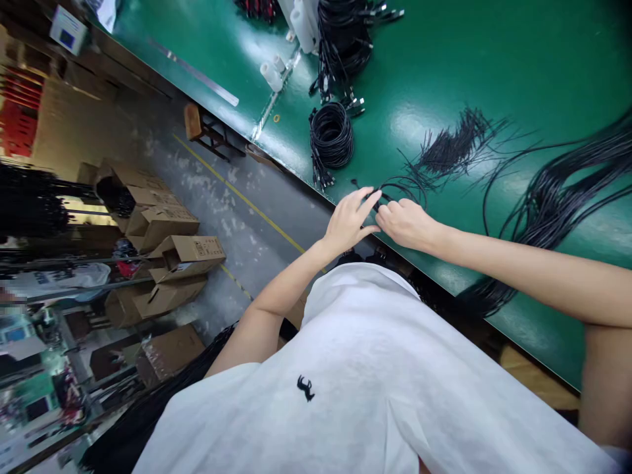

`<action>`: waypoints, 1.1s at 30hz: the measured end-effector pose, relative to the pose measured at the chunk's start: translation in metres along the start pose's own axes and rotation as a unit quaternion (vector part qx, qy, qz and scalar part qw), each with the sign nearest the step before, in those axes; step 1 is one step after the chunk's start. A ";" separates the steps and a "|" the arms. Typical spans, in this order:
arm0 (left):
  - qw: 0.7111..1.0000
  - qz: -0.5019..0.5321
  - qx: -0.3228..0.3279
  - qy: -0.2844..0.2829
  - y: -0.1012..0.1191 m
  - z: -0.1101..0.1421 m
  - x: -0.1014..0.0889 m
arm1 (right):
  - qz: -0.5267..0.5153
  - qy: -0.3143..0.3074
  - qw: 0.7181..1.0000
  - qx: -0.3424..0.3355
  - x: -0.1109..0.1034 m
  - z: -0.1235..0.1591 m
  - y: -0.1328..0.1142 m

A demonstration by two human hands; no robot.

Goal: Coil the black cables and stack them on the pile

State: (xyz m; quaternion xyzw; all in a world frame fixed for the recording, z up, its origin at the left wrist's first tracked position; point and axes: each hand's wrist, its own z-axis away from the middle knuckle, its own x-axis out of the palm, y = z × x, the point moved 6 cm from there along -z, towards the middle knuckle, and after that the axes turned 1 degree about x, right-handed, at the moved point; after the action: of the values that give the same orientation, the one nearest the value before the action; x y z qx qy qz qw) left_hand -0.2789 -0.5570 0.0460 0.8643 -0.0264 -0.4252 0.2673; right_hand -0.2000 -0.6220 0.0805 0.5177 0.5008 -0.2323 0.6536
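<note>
A black cable [405, 181], bent into a loop, lies at the near edge of the green table, under and beside my hands. My right hand [405, 222] is closed around part of this cable, with its fingers curled in. Just to the left, my left hand [349, 218] has its fingers stretched out and its thumb apart; the fingertips are at the cable, and whether they press on it is hidden. One cable end shows past the left fingers. Close by rests a coiled bundle of black cables [332, 135].
Behind the coil stand more bundled cables [345, 39] with metal plugs, near white spools [271, 77]. A pile of short black ties [451, 145] and a long bundle of black cables [553, 191] occupy the right. Cardboard boxes [185, 253] and a stool [195, 123] stand on the floor.
</note>
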 end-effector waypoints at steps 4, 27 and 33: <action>0.989 -0.084 -0.084 -0.082 -0.014 -0.016 0.026 | -0.019 -0.011 1.000 0.012 0.005 -0.006 0.000; 0.811 0.568 -0.122 0.073 -0.025 -0.013 0.033 | -0.905 0.065 0.274 0.318 0.069 -0.016 -0.009; 0.689 0.703 -0.166 0.052 -0.039 -0.018 0.004 | -0.895 0.044 0.290 0.336 0.051 -0.035 -0.033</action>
State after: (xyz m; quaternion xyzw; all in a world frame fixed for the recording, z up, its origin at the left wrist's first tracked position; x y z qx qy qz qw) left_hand -0.2694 -0.5169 0.0329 0.5547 -0.5415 -0.0648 0.6284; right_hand -0.2219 -0.5906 0.0218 -0.0681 0.5596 -0.7977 -0.2141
